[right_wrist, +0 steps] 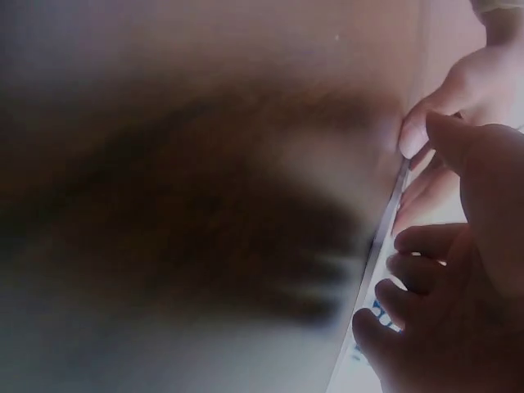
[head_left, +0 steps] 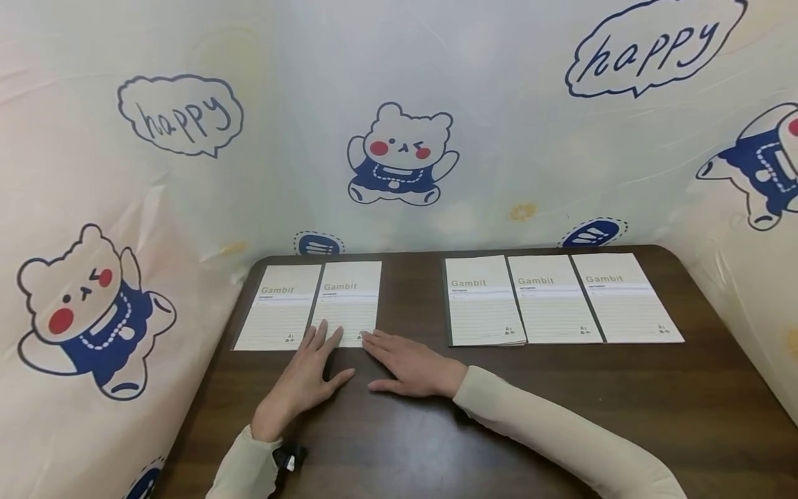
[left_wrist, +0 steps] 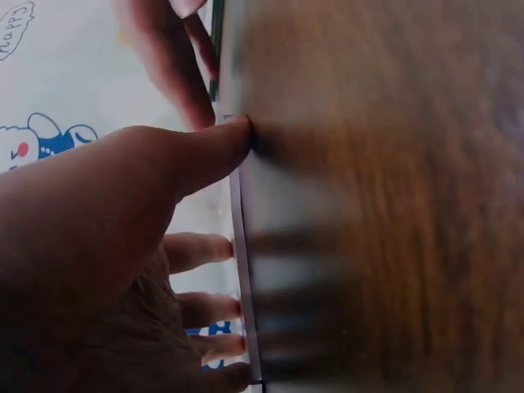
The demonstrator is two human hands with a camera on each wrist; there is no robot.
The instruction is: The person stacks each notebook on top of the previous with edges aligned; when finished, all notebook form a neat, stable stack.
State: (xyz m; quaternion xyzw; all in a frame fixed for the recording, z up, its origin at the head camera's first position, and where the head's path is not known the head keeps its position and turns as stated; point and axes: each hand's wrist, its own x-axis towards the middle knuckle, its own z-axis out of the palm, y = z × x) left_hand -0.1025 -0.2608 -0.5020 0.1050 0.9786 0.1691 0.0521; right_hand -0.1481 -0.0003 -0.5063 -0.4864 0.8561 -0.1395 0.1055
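Two white lined notebooks marked "Gambit" lie side by side on the left of the table. My left hand (head_left: 303,380), fingers straight and spread, rests its fingertips on the lower edge of the inner notebook (head_left: 348,305), beside the outer notebook (head_left: 279,308). At the lower right corner of the inner notebook, the fingertips of my right hand (head_left: 414,365) touch down, with the fingers extended leftward. Both thumbs point toward each other over the bare wood. In the left wrist view, the left hand (left_wrist: 106,213) lies along the notebook's thin edge (left_wrist: 242,246).
Three more such notebooks stand in a row at right: a near one (head_left: 483,305) with pages slightly fanned at its lower corner, a middle one (head_left: 555,301) and an outer one (head_left: 626,298). The dark wooden table (head_left: 561,378) meets a printed cloth backdrop (head_left: 499,138) behind.
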